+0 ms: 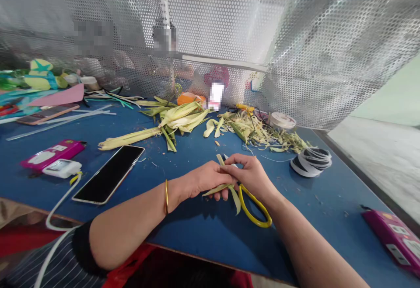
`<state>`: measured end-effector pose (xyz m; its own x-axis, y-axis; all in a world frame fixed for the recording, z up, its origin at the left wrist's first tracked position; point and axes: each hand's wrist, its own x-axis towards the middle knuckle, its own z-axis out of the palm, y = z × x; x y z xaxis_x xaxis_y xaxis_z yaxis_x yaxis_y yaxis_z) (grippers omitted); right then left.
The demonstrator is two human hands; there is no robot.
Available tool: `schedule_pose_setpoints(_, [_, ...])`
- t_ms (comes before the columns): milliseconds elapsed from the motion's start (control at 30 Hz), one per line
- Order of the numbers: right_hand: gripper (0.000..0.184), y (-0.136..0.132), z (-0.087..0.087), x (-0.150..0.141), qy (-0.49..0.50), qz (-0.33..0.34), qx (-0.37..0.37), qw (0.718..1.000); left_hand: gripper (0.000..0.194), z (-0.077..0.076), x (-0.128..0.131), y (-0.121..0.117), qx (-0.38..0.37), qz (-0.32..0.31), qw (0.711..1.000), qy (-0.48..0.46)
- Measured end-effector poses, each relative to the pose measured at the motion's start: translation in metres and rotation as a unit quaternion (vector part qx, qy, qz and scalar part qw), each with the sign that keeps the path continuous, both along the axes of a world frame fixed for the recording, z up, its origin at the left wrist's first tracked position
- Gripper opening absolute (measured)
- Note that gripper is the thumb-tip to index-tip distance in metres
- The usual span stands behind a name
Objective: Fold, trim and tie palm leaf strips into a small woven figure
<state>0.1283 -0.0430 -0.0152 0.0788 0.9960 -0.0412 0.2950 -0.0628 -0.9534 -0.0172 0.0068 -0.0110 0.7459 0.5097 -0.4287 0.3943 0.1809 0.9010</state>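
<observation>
My left hand point(205, 179) and my right hand point(252, 175) meet just above the blue table point(203, 235), near its middle. The left hand's fingers are closed on thin pale-green leaf strips point(219, 188) that stick out below the palm. The right hand is closed around yellow-handled scissors point(254, 207), whose loop hangs below the wrist and whose tip shows above the fingers. Its fingertips also pinch the top of a strip.
A pile of corn husks point(170, 124) and shredded husk scraps point(259, 130) lie behind the hands. A black phone point(108, 173) lies at left beside a pink device point(52, 152) and a white charger point(62, 168). Tape rolls point(311, 160) sit right. Perforated metal screens stand behind.
</observation>
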Motion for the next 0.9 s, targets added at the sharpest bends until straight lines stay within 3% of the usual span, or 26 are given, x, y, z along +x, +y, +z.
schedule_pose_setpoints(133, [0.023,0.001,-0.003,-0.001,-0.017,-0.037,0.048,0.998,0.027,0.001,0.002,-0.002,0.017,0.019,1.0,0.011])
schedule_pose_setpoints(267, [0.02,0.003,-0.009,-0.002,-0.072,-0.101,0.107,0.986,0.029,0.003,0.003,-0.004,0.021,0.016,1.0,0.012])
schedule_pose_setpoints(400, [0.019,0.005,-0.013,0.0,-0.164,-0.124,0.147,0.968,0.025,0.002,0.003,-0.004,-0.002,0.031,1.0,0.004])
schedule_pose_setpoints(467, [0.013,0.003,-0.009,0.003,-0.249,-0.134,0.234,0.93,0.03,0.001,0.002,-0.002,-0.025,0.069,0.997,-0.022])
schedule_pose_setpoints(533, [0.01,-0.001,-0.002,0.005,-0.328,-0.128,0.337,0.873,0.038,0.0,0.0,0.003,-0.06,0.119,0.989,-0.067])
schedule_pose_setpoints(633, [0.017,-0.008,0.008,0.004,-0.425,-0.034,0.425,0.798,0.04,0.001,-0.004,0.013,-0.118,0.177,0.967,-0.141])
schedule_pose_setpoints(767, [0.026,-0.009,0.007,-0.004,-0.536,0.09,0.428,0.723,0.028,0.008,-0.009,0.023,-0.152,0.219,0.946,-0.187])
schedule_pose_setpoints(900, [0.025,-0.005,-0.002,-0.005,-0.574,0.091,0.424,0.695,0.024,0.009,-0.008,0.022,-0.154,0.232,0.939,-0.2])
